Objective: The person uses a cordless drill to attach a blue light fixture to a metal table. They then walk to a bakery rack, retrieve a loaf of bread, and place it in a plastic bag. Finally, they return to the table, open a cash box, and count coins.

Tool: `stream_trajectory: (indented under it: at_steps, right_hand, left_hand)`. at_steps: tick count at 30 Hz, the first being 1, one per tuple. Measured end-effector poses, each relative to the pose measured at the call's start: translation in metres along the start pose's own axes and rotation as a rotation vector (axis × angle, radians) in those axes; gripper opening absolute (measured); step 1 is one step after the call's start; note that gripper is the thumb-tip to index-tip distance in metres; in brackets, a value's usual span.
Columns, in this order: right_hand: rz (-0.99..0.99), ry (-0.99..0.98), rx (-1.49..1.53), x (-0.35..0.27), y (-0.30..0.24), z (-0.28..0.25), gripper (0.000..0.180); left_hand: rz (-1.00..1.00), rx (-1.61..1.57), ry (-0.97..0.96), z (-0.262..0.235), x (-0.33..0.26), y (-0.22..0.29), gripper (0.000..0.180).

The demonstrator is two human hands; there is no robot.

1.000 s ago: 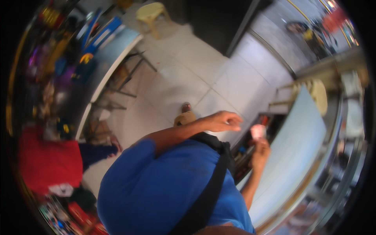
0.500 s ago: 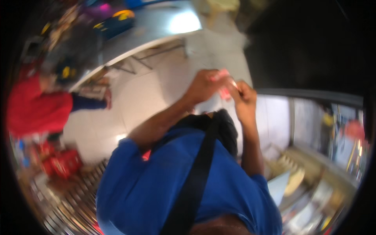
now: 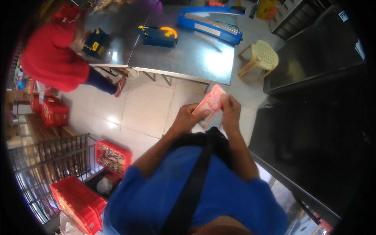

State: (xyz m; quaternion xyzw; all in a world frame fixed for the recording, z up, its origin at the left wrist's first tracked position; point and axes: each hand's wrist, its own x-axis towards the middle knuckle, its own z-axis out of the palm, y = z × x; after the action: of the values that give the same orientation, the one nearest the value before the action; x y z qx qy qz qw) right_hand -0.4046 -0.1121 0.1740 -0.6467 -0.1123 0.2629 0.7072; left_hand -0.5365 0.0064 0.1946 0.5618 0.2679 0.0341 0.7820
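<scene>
A flat pink-and-white printed packet is held up in front of my body, slanting from lower left to upper right. My left hand grips its lower left side, the thumb lying across the face. At the upper right edge, my right hand pinches it with bent fingers. Whether anything is inside the packet, I cannot tell. Beyond my hands is the front edge of a steel table.
On the table lie a blue bag sealer and dark blue tape dispensers. A cream plastic stool stands beside it. A person in red works at the left. Red crates sit lower left; a dark steel cabinet flanks my right.
My view has turned right, bringing the sealer and stool into sight. The packet, blurred between my hands before, now shows more of its face, with my hands further apart.
</scene>
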Motion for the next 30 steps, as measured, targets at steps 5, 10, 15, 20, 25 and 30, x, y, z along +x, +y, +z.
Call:
stream_trajectory:
  at_steps: [5,10,15,20,25,30]
  right_hand:
    - [0.15,0.123,0.401,0.047,-0.005,0.01,0.02]
    - [0.181,0.137,0.403,0.099,-0.022,-0.031,0.021]
    - [0.054,0.104,0.296,0.147,-0.046,-0.091,0.02]
    - [0.095,-0.038,0.143,0.21,-0.063,-0.164,0.022]
    - [0.2,-0.397,-0.069,0.253,-0.083,-0.208,0.022]
    - [-0.457,-0.443,-0.334,0.304,-0.141,-0.185,0.024]
  left_hand:
    - [0.136,0.08,0.017,-0.005,0.043,-0.003,0.022]
    - [0.169,0.042,-0.133,0.007,0.117,0.01,0.028]
    - [0.044,-0.033,-0.305,0.071,0.174,0.05,0.028]
    - [0.17,0.073,-0.272,0.139,0.232,0.055,0.023]
    - [0.72,0.643,0.088,0.191,0.258,0.086,0.02]
    - [0.644,0.71,0.276,0.188,0.277,0.11,0.021]
